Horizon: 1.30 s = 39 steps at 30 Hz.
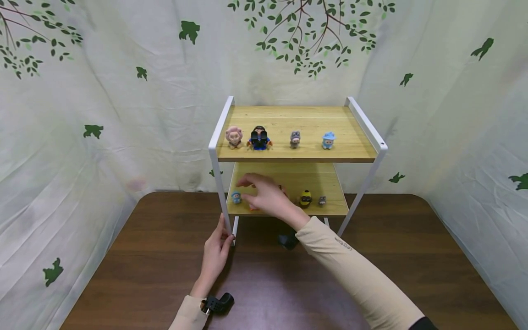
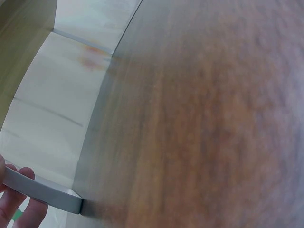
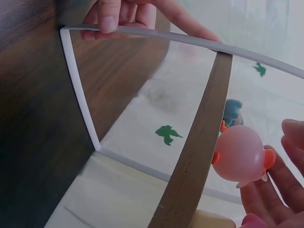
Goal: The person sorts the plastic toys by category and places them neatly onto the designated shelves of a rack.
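Observation:
My left hand (image 1: 214,254) grips the white front left leg (image 1: 219,188) of a two-tier shelf, low down. In the left wrist view, fingers (image 2: 29,209) lie around the pale frame bar (image 2: 45,195). Over the lower board (image 1: 284,172) my right hand (image 1: 268,195) reaches in from the right, thumb and fingers spread apart. In the right wrist view a round pink toy with orange parts (image 3: 239,154) stands at the board's edge, my right fingers (image 3: 268,194) close beside it. A small blue figurine (image 3: 232,112) is just beyond. In the head view the right hand mostly hides the pink toy.
The upper board (image 1: 288,119) bears a pink-haired figurine (image 1: 234,137), a dark-and-blue figurine (image 1: 259,139), a grey figurine (image 1: 294,139) and a light blue one (image 1: 328,140). A yellow-and-black figurine (image 1: 305,199) and a small grey one (image 1: 322,200) stand lower right. The shelf is on a brown table (image 1: 156,270).

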Motion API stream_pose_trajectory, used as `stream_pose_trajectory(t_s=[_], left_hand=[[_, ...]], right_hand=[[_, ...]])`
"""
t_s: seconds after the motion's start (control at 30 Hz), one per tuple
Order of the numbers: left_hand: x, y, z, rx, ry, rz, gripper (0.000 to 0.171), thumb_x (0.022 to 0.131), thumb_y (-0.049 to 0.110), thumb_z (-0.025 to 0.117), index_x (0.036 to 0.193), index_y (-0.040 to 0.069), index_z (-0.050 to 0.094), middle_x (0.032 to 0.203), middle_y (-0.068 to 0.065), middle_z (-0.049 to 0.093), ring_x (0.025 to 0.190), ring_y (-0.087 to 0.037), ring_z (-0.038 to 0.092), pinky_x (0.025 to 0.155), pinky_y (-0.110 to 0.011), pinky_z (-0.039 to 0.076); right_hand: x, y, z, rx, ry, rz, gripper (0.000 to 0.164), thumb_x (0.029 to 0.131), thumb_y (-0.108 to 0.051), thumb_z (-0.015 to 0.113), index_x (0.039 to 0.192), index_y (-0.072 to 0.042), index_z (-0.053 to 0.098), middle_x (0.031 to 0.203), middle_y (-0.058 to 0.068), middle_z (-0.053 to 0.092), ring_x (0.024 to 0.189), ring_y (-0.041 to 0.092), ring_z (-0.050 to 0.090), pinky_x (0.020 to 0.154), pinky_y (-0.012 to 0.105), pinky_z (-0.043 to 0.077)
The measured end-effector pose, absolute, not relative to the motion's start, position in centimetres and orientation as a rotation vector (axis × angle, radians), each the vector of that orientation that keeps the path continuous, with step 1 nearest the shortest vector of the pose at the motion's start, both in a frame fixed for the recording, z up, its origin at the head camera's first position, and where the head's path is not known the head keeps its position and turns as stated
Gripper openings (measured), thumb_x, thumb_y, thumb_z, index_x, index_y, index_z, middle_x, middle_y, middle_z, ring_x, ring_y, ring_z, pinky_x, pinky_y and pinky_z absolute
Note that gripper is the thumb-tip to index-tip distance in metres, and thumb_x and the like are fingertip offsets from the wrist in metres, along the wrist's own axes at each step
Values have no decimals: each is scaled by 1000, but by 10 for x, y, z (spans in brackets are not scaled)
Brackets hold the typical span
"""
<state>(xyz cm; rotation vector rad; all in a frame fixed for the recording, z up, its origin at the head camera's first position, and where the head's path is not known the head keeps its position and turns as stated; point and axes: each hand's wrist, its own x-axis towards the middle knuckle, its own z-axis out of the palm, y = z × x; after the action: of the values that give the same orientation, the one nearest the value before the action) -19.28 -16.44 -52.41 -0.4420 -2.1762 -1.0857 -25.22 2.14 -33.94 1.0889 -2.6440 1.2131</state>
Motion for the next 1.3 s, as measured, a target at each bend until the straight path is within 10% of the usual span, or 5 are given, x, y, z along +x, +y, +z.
stream_pose_trajectory(t_s=[1.3], left_hand=[[-192, -164, -523, -444, -2187, -1092, 88, 81, -14, 67, 152, 13, 24, 76, -6, 56, 67, -17, 60, 59, -32, 55]], right_hand=[[-261, -3, -338, 1184, -2800, 811, 11, 90, -9, 65, 101, -6, 66, 101, 4, 60, 95, 16, 56, 84, 27, 46]])
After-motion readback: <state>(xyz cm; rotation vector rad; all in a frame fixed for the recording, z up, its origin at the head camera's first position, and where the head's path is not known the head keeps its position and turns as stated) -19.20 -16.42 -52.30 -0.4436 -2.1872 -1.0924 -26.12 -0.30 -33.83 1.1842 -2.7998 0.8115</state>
